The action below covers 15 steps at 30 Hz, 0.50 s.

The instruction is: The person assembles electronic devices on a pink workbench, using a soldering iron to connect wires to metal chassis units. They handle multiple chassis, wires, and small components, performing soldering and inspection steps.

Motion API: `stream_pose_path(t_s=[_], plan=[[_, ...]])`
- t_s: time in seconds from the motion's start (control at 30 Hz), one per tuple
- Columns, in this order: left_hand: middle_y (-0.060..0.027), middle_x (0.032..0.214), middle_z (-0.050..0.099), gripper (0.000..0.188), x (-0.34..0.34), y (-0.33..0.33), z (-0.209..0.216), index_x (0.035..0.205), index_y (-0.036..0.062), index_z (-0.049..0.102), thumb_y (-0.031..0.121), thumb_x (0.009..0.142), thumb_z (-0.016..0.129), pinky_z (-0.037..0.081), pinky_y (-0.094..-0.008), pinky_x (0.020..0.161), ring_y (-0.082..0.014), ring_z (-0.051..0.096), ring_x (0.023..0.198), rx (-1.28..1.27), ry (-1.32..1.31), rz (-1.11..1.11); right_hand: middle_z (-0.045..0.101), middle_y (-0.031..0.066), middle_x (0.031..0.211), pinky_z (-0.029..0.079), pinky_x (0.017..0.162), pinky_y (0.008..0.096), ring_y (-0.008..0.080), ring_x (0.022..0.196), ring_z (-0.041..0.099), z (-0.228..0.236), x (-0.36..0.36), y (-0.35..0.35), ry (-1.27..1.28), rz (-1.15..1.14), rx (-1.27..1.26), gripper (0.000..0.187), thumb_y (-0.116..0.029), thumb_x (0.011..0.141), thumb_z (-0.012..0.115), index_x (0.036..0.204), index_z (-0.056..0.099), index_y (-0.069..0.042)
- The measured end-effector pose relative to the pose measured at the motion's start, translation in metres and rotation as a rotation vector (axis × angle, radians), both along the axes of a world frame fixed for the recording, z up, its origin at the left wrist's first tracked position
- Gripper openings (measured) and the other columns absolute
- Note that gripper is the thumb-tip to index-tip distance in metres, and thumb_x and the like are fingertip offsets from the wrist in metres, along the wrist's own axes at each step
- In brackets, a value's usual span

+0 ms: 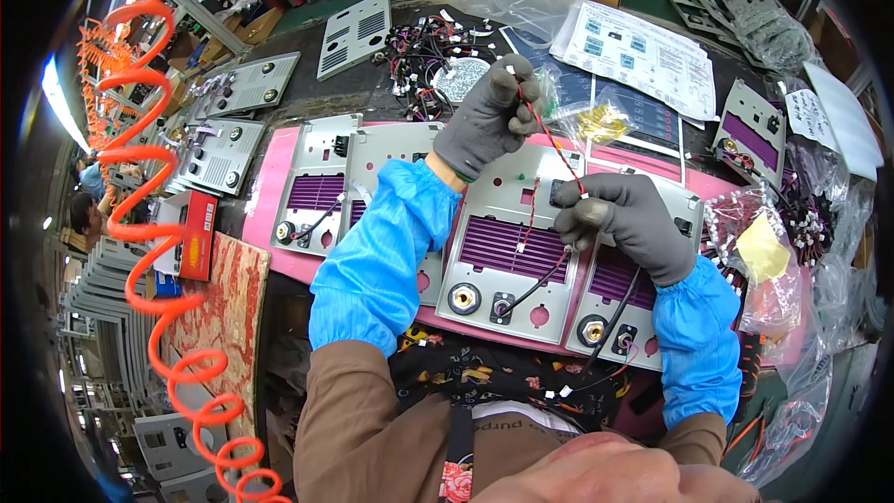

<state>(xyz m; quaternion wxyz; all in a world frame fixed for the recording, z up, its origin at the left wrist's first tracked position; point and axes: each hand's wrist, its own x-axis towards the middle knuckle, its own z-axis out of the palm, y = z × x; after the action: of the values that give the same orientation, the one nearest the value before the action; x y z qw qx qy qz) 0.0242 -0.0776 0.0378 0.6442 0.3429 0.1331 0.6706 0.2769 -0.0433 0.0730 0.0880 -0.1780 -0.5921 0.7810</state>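
Observation:
My left hand point(489, 121), in a grey glove, is raised over the far edge of the panels. It pinches the upper end of a thin red-and-black wire cable point(557, 147). Lower and to the right, my gloved right hand point(638, 221) closes its fingers at the cable's other end, by a small white connector. The cable runs slanting between both hands. Beneath them lies a grey metal panel point(454, 272) with a purple slatted grille, a round socket and a black lead. Another red wire with a white plug point(521, 247) lies over that grille. My right hand partly covers a similar panel point(570, 324).
More panels point(291, 160) rest on a pink mat point(264, 196). Behind are a tangled wire heap point(419, 61), printed sheets point(638, 56) and a bag of yellow parts point(603, 121). An orange coiled hose point(140, 154) hangs at left. Clear plastic bags point(759, 265) lie at right.

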Motion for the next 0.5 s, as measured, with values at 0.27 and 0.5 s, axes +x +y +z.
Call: stream_pose_path(t_s=[0.27, 0.5], plan=[[0.0015, 0.088, 0.048, 0.039, -0.0004, 0.0086, -0.0073, 0.106, 0.0177, 0.055, 0.043, 0.081, 0.072, 0.045, -0.0182, 0.055, -0.0127, 0.053, 0.077, 0.043, -0.068, -0.017, 0.072, 0.0132, 0.092, 0.056, 0.073, 0.0273, 0.0147, 0.080, 0.068, -0.0020, -0.0017, -0.0036, 0.029, -0.059, 0.082, 0.031, -0.013, 0.093, 0.064, 0.117, 0.064, 0.008], [0.0023, 0.089, 0.047, 0.038, 0.0080, 0.0081, -0.0059, 0.103, 0.0172, 0.054, 0.043, 0.083, 0.072, 0.041, -0.0195, 0.057, -0.0125, 0.049, 0.082, 0.020, -0.027, 0.083, 0.072, 0.0122, 0.092, 0.054, 0.073, 0.0255, 0.0131, 0.081, 0.067, -0.0052, -0.0028, -0.0061, 0.031, -0.078, 0.096, 0.032, -0.011, 0.091, 0.066, 0.116, 0.064, 0.009]])
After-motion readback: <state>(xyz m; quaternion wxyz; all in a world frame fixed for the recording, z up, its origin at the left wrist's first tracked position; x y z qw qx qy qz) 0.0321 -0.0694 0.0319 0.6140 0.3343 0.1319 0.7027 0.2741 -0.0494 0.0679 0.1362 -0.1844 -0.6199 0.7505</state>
